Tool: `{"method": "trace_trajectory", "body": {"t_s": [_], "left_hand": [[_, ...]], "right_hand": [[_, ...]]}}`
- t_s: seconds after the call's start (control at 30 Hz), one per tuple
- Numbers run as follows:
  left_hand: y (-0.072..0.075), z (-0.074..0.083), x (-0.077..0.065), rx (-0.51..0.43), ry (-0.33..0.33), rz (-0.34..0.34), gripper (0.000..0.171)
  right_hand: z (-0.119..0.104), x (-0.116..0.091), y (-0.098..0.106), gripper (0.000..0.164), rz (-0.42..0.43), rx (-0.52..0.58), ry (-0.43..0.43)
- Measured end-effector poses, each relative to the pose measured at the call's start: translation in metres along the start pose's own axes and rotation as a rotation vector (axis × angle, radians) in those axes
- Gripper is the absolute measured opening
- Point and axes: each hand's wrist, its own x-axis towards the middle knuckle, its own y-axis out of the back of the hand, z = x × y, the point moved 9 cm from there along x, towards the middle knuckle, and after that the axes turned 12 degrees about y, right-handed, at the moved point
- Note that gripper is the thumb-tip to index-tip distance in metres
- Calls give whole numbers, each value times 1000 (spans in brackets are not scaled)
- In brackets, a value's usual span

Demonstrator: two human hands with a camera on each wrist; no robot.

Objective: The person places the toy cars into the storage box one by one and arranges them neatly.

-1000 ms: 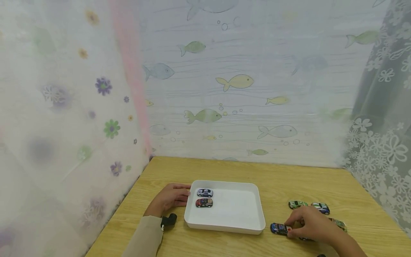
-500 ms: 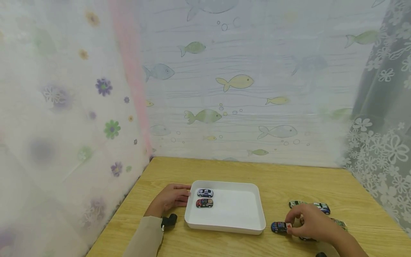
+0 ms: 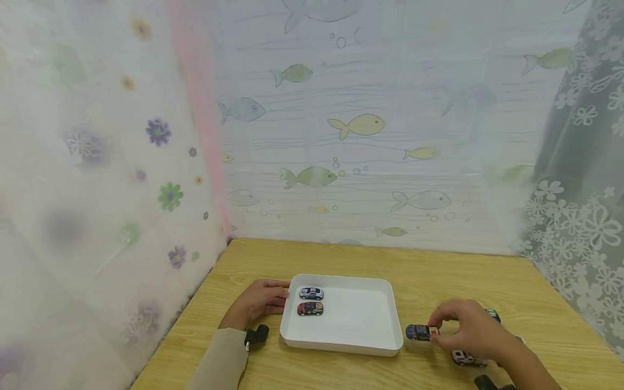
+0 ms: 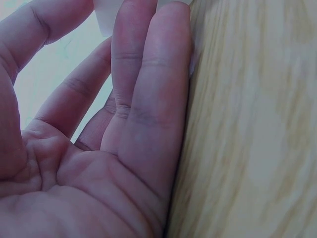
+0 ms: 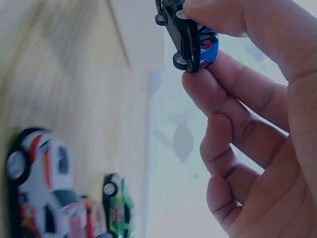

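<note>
My right hand (image 3: 465,327) pinches a blue and black toy car (image 3: 420,332) by its rear end, between thumb and fingers. In the right wrist view the car's dark underside and wheels show, and it is raised off the table. It hovers just right of a shallow white tray (image 3: 343,346). Two toy cars are inside the tray at its left: a white and dark blue car (image 3: 311,293) and, in front of it, a red and black car (image 3: 310,309). My left hand (image 3: 260,298) rests on the table, its extended fingers touching the tray's left wall.
Below my right hand stands a white toy car (image 5: 49,183) with orange stripes. A green car (image 5: 118,206) and an orange one (image 5: 94,215) are beyond it, partly hidden by the hand in the head view. Patterned curtains (image 3: 361,162) border the wooden table (image 3: 273,254).
My right hand has lifted the blue toy car from the table and shifted it slightly left, uncovering more of the white car. My left hand and the tray have stayed put.
</note>
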Motion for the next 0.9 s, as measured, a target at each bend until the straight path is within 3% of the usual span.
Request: {"method": "trace_trajectory", "body": {"t_s": [0.6,0.9], "left_hand": [[-1,0,-1,8,11,7,52],[1,-2,1,0,19,14,51]], "right_hand": [[-16,42,1,19,52,-67,26],[-27,73,0,23,110,-84,108]]}}
